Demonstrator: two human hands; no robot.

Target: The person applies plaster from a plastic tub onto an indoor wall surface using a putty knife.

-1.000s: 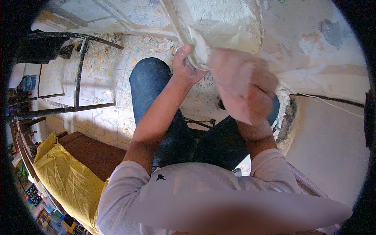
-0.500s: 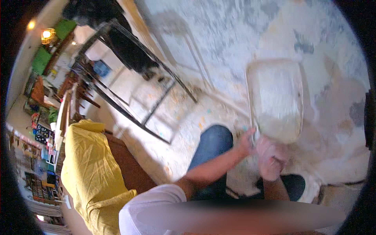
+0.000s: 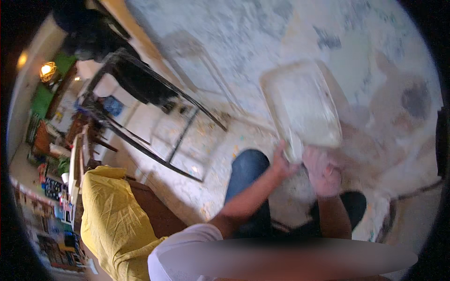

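Observation:
A whitish, smeared rectangular tray (image 3: 304,105) stands tilted in front of me, against or close to the patchy wall. My left hand (image 3: 283,161) is closed on its near left corner, thumb up along the side. Between my hands, at that corner, a pale flat blade-like strip (image 3: 294,146) shows; what it belongs to is unclear. My right hand (image 3: 323,171), coated in whitish dust or paste, is closed just right of the strip at the tray's near edge. Whatever it grips is hidden by the fingers and blur.
Left of the tray stands a dark metal frame (image 3: 173,136) on a stained floor (image 3: 215,164). A person in black (image 3: 126,75) is behind it. A yellow cloth (image 3: 112,210) drapes over brown furniture at my left. The patchy wall (image 3: 356,61) rises ahead.
The tray now appears farther left and more slanted in view. My left hand has shifted left with it, and my right hand has come up close to its near edge. The view has also turned slightly.

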